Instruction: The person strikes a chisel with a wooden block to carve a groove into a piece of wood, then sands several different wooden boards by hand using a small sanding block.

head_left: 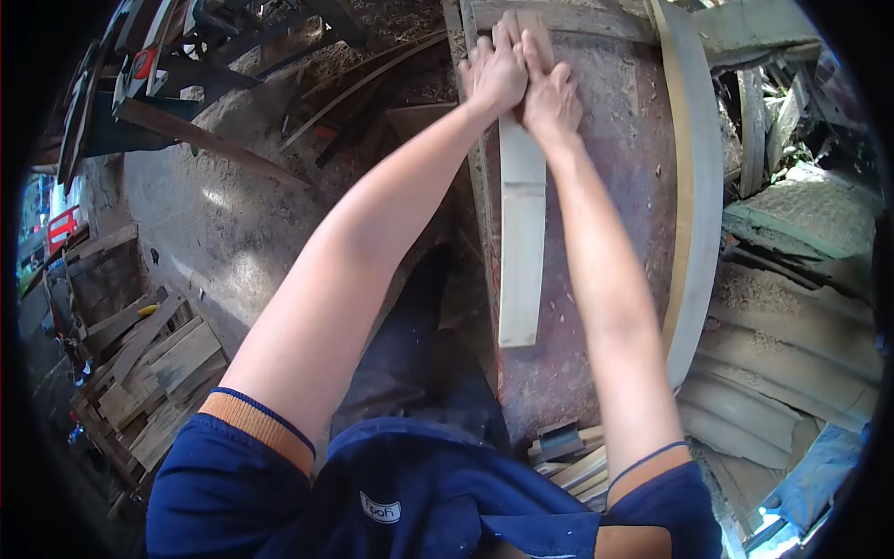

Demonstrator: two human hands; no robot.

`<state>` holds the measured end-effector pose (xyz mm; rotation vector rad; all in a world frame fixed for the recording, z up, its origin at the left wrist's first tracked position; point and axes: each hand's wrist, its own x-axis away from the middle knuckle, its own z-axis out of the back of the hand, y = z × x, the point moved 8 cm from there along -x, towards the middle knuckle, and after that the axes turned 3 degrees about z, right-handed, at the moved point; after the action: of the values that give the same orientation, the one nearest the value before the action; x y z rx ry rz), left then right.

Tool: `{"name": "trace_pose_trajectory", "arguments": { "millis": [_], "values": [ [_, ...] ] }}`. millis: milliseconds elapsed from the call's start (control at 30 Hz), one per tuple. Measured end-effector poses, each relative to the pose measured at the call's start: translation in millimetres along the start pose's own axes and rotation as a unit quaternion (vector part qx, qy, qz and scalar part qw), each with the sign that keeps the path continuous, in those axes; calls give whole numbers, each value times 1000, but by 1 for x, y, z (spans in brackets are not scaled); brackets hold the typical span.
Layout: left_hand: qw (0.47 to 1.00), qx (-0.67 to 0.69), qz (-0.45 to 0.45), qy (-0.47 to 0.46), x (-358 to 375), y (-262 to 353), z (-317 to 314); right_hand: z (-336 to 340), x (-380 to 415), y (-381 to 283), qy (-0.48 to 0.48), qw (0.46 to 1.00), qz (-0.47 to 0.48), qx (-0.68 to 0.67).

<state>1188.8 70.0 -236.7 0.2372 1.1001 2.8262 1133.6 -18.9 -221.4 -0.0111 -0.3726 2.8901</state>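
A pale, narrow wooden board [521, 252] lies lengthwise on the reddish-brown bench top, with a cross line partway along it. At its far end both arms reach out and the hands sit side by side. My left hand [496, 76] is bent over a light-brown wooden block [535, 26] on top of the board, fingers pointing away and slightly blurred. Against it, my right hand [551, 98] grips the same block from the right, thumb and fingers partly curled. Most of the block is hidden under the hands, so its exact kind does not show.
A long curved strip of wood [691, 186] stands along the right side of the bench [619, 186]. Scrap wood [168, 373] is piled on the floor at left. Corrugated sheets [773, 345] with sawdust lie at right. Offcuts [577, 466] sit near my body.
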Motion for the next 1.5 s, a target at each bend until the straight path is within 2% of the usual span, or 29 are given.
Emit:
{"name": "trace_pose_trajectory", "arguments": {
  "millis": [133, 167, 267, 300, 333, 433, 500, 567, 633, 800, 900, 967, 1033, 1067, 1167, 1233, 1267, 1333, 1367, 1433, 1467, 1500],
  "values": [
    [1000, -4, -14, -14, 145, -18, -4, 20, 146, -10, 55, 998, 6, 7],
    [1000, -13, -21, -10, 186, -23, -6, 23, 187, -10, 38, 999, -8, 3],
    [996, -11, -7, -87, 313, -29, -4, 25, 313, -7, -14, 998, -55, -20],
    [989, 2, 30, -145, 350, -34, -4, 25, 350, -8, -41, 997, -66, -7],
    [990, 14, 28, -141, 385, -39, -4, 23, 383, -8, -72, 995, -73, -15],
    [984, 30, 43, -171, 440, -50, -5, 26, 434, -12, -114, 991, -58, -29],
    [985, 12, 24, -171, 430, -50, -6, 22, 422, -10, -114, 992, -53, -27],
    [990, 35, 31, -131, 394, -49, -10, 19, 387, -10, -118, 992, -47, -28],
    [991, 35, 44, -119, 335, -41, -10, 21, 323, -11, -76, 997, -25, 24],
    [997, 69, 7, -42, 162, -28, -3, 20, 156, -17, 35, 998, 50, 18],
    [997, 70, -20, 2, 48, -20, 4, 8, 48, -18, 6, 999, 49, 11],
    [999, 37, 4, -39, -30, -15, 5, 9, -20, -19, -7, 1000, -7, 17],
    [999, 25, 4, -44, -70, -5, 7, 4, -62, -15, 17, 1000, 4, 13],
    [999, 19, 0, -28, -78, -2, 4, -4, -73, -7, -2, 1000, -6, 2],
    [999, 30, 4, 17, -69, 3, 4, -6, -62, 0, -9, 1000, -8, 6],
    [999, 39, 10, -24, -27, 1, 11, 5, -27, -10, -11, 1000, -12, 19],
    [999, 34, 4, -32, -1, -3, 10, 2, -3, -8, 61, 997, 46, 31],
    [1000, 15, -14, -19, 60, -10, 3, 9, 63, -9, 24, 1000, 9, -4],
    [1000, 3, -23, 1, 96, -13, 0, 15, 101, -8, 42, 999, 3, -13],
    [999, -38, -34, -2, 180, -14, -5, 20, 182, -1, 24, 999, -19, -19],
    [998, -33, -17, -56, 220, -14, -7, 25, 223, 1, 10, 999, -33, -16],
    [997, -43, -51, -27, 262, -19, -14, 29, 265, 4, 22, 999, -33, -22]
  ]
}}
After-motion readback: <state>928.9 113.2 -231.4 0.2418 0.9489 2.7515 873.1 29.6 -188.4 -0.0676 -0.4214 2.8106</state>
